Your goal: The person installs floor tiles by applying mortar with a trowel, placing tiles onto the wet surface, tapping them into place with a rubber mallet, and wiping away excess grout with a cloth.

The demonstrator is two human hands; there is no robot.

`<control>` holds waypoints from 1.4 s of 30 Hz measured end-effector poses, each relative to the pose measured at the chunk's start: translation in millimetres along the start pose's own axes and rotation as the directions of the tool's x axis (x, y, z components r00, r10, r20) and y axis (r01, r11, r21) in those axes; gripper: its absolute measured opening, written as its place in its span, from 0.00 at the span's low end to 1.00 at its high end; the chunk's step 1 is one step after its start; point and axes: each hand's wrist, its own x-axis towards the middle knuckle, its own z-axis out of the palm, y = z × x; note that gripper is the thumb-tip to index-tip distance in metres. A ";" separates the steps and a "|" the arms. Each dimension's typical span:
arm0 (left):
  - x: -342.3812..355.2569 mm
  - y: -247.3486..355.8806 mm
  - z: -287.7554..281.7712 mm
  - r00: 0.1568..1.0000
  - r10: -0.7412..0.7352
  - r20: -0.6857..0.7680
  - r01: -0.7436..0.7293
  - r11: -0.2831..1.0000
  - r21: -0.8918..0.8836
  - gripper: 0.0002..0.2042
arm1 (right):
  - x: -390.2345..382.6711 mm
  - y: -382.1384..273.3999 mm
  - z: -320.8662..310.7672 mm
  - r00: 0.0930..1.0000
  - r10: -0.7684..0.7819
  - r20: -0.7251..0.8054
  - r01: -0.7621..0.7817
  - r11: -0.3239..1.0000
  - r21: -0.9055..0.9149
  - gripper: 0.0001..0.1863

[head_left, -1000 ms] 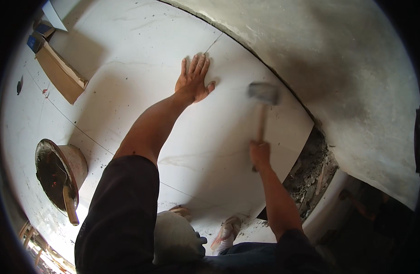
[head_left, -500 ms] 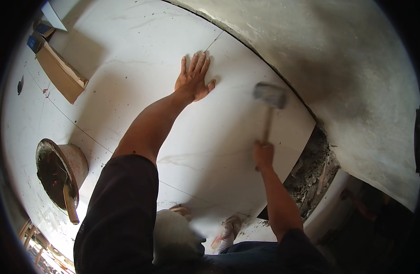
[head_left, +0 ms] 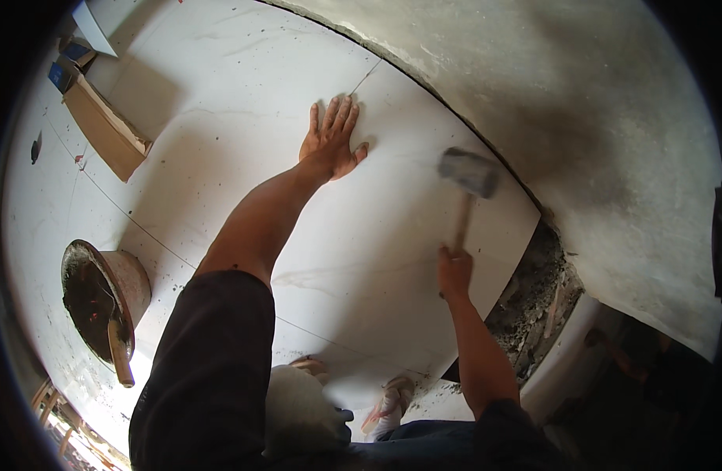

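Note:
Large white marbled floor tiles (head_left: 361, 228) lie beneath me, with thin joints between them. My left hand (head_left: 332, 141) rests flat on the tile, fingers spread, close to a short joint by the wall. My right hand (head_left: 455, 272) is closed round the wooden handle of a mallet (head_left: 468, 173). The mallet's dark block head is blurred by motion, over the tile near the wall edge. Whether the head touches the tile, I cannot tell.
A mortar-crusted bucket (head_left: 133, 279) with a wooden-handled tool in it stands at left. Torn cardboard (head_left: 102, 129) lies at far left. The grey wall (head_left: 612, 141) rises at right. Beside the tile's right edge is a gap of rough mortar (head_left: 526, 306). My foot (head_left: 392, 400) is at the bottom.
The mallet head has shifted slightly down and to the right in the picture. My left hand stays flat on the tile.

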 end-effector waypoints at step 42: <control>-399.2 -8.6 72.5 0.999 0.038 0.015 -0.038 0.999 0.008 0.35 | -62.9 132.1 -21.5 0.980 0.120 0.159 -0.055 0.931 -0.362 0.22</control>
